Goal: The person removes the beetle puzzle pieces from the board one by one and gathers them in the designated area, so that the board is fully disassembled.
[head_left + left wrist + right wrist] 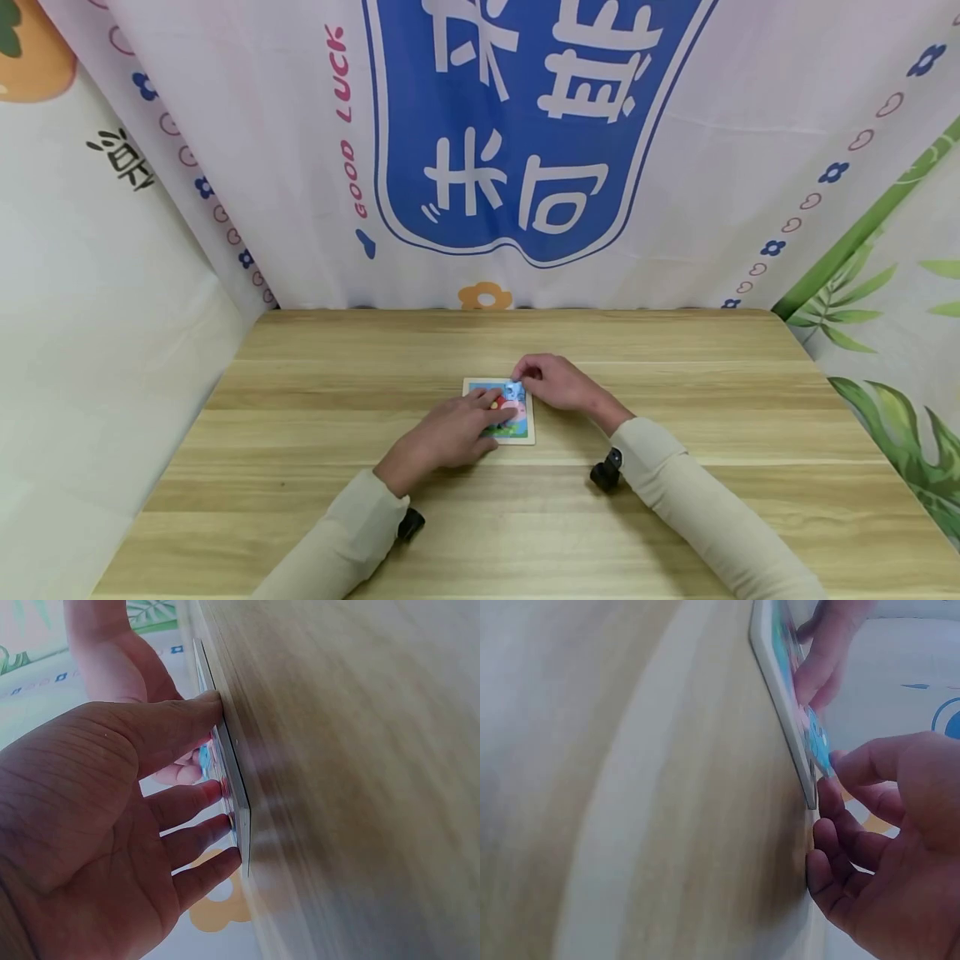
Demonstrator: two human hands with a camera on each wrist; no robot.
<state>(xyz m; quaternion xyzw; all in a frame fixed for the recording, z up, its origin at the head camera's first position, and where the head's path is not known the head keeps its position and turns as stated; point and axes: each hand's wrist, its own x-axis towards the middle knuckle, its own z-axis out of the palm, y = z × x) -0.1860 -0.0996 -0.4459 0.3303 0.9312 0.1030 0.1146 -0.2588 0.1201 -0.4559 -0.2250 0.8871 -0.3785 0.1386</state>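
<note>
A small picture puzzle board (532,427) with a pale rim lies flat on the table, with a colourful cartoon scene on it. My left hand (453,429) rests on the board from the left, its fairly straight fingers touching the picture. In the left wrist view the thumb (202,711) touches the board's edge. At the far right corner, my right hand (558,385) pinches a light blue puzzle piece (819,742) between thumb and forefinger. That piece is tilted, with one edge raised above the board. My left fingers cover part of the picture.
The wood-grain table (337,375) extends around the board on all sides. A printed curtain (300,167) hangs behind the far edge, with more cloth at left and right. Each sleeve cuff carries a small black camera (606,471).
</note>
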